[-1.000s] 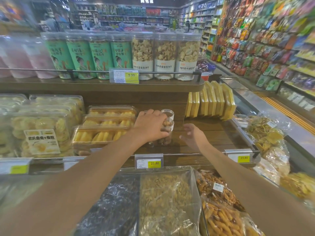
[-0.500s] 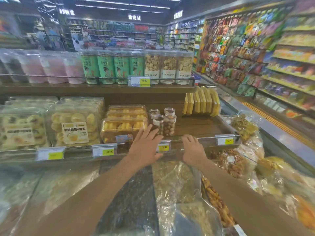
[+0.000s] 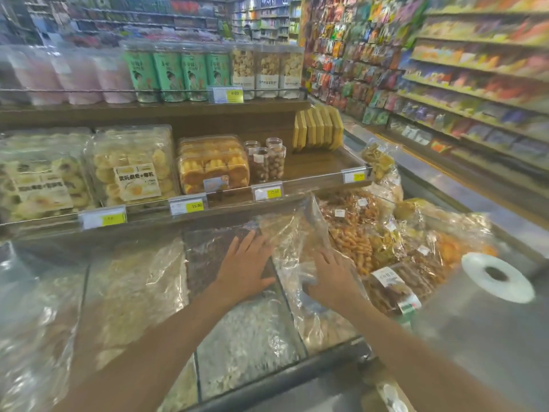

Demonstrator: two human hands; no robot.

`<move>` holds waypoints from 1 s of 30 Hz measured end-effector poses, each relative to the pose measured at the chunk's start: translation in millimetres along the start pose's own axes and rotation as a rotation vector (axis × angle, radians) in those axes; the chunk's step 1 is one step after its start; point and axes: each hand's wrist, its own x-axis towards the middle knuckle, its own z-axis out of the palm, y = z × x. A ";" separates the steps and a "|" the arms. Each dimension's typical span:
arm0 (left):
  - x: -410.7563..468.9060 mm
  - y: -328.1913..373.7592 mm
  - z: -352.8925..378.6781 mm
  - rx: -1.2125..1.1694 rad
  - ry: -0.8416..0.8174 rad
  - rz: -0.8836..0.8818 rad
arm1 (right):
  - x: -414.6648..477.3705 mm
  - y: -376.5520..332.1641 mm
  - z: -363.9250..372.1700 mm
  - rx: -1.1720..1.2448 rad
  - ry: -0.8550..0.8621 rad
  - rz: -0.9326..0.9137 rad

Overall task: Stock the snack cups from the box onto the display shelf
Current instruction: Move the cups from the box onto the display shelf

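Left hand (image 3: 246,263): fingers straight and spread, palm down, holding nothing, below the snack cups (image 3: 265,162) and well apart from them. Right hand (image 3: 329,273): likewise flat with fingers extended, empty, below and slightly right of the cups. Both hands lie over crinkled clear plastic film (image 3: 292,233); whether they press on it or hover above it cannot be confirmed, and the right fingertips are blurred against it. The snack cups, small clear tubs with brown contents, stand upright in a tight cluster on the wooden display shelf (image 3: 318,166). The rear cups are partly hidden by the front ones, so the count is uncertain. Just left of the cups, touching or nearly so, sit trays of yellow cakes (image 3: 212,166). Right of and behind the cups stands a row of yellow flat packs (image 3: 316,129), with bare shelf between. A price tag (image 3: 267,193) hangs directly below the cups; its print is unreadable. Above the cups, a higher tier carries tall jars (image 3: 208,69), their labels blurred. Far right of and below the cups lies a white roll (image 3: 497,276).
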 end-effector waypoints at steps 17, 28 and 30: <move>-100.6 214.4 79.3 -0.067 -0.220 0.217 | -250.1 144.3 39.2 0.096 -0.073 0.196; -105.6 402.8 120.6 -0.084 -0.321 0.311 | -372.4 302.8 18.6 0.109 -0.062 0.373; -97.5 430.0 127.6 -0.085 -0.334 0.332 | -383.2 329.6 12.2 0.117 -0.051 0.410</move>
